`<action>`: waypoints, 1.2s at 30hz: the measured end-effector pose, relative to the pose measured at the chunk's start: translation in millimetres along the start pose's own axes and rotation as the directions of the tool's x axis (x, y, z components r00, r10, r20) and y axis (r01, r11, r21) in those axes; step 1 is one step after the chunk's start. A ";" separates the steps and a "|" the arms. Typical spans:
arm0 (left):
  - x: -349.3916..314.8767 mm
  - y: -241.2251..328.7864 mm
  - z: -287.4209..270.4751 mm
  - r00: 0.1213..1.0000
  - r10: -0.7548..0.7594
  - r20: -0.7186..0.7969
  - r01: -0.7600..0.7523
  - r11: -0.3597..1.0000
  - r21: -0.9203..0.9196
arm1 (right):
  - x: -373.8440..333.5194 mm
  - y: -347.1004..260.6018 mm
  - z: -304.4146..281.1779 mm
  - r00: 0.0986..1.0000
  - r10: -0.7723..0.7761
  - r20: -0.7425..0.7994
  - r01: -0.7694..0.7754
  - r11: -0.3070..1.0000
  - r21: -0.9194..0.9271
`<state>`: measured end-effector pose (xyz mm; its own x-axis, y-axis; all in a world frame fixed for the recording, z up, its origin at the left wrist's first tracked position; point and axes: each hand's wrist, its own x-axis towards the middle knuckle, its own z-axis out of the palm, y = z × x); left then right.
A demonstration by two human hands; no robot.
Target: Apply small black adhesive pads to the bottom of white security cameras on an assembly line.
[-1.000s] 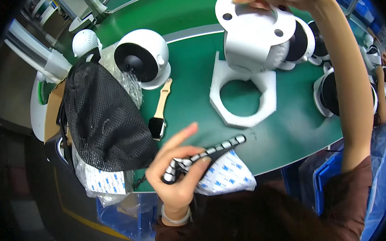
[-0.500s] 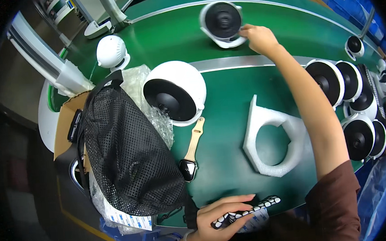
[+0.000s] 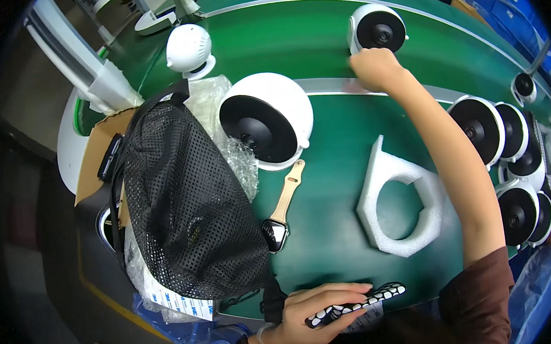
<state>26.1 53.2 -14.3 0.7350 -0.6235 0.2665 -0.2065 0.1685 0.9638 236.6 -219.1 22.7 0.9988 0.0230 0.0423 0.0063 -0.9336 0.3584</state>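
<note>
Low in the view, my left hand [image 3: 311,313] is closed around a thin, flat black-and-white spotted thing [image 3: 386,292], which looks like a phone in a patterned case. Far across the table, my right hand [image 3: 376,70] is curled at the base of a round white camera-like device [image 3: 380,29] with a black face. That device sits on the green belt. My hand covers its foot, and the fingers are hidden and partly blurred, so I cannot tell whether they grip it. A larger white device [image 3: 265,118] of the same form rests left of my right forearm.
A white foam ring [image 3: 380,212] and a watch [image 3: 284,200] with a beige strap lie on the green table. At left, a black mesh bag [image 3: 188,203] leans on a cardboard box [image 3: 90,169]. Several black-faced white devices [image 3: 477,131] cluster at right. Another white device [image 3: 189,48] stands far left.
The device by my right hand has shifted right, and its black face has turned. My right hand has drawn slightly nearer. The whole view has shifted a little; my left hand keeps its hold.
</note>
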 end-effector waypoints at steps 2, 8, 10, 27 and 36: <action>-3.3 -3.8 0.4 1.000 0.023 0.013 -0.022 0.999 -0.050 | 3.4 -17.3 -9.5 0.976 -0.147 -0.162 0.161 0.984 0.075; -11.9 -8.8 -9.0 0.998 0.055 0.033 -0.052 0.997 -0.064 | 47.2 -73.8 -17.9 0.783 -0.438 -0.442 0.549 0.820 0.161; -19.2 -5.5 -13.3 0.997 0.019 0.074 -0.012 0.996 -0.094 | 65.2 -85.2 -20.1 0.816 -0.475 -0.330 0.550 0.815 0.185; -6.2 -20.4 -20.3 0.906 0.392 0.159 -0.396 0.918 -0.007 | 145.8 -109.9 7.8 0.684 -0.262 -0.681 0.536 0.813 0.225; -7.5 -6.4 -4.9 0.998 0.055 0.030 -0.052 0.993 -0.103 | 63.9 -6.0 -64.3 0.572 0.096 -0.815 0.145 0.966 0.215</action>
<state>25.1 60.6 -22.5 0.7029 -0.6357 0.3192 -0.1767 0.2787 0.9440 297.3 -189.0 83.2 0.5327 0.2154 0.8184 0.1614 -0.9752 0.1517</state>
